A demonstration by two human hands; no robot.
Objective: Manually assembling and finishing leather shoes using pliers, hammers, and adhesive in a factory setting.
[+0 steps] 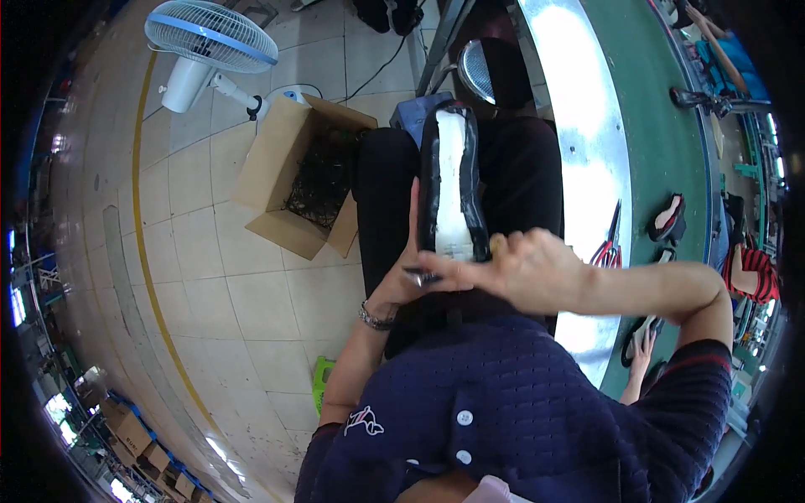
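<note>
A black shoe (453, 180) with a long white strip along its upturned face is held lengthwise over my lap. My left hand (406, 272) grips its near end from the left, with one finger stretched along the side. My right hand (537, 270) crosses the near end from the right; its index finger reaches left and the others curl in. By that fingertip sits a small dark shiny piece (423, 277), whose kind I cannot make out. What the curled right fingers hold is hidden, and the hand is slightly blurred.
An open cardboard box (277, 172) with dark stringy scraps and a fan (210, 38) stand on the left floor. To my right, a metal ledge (591, 142) carries red-handled scissors (610, 251) along a green conveyor (650, 142) with several shoes. Another person's hand (644, 348) touches one.
</note>
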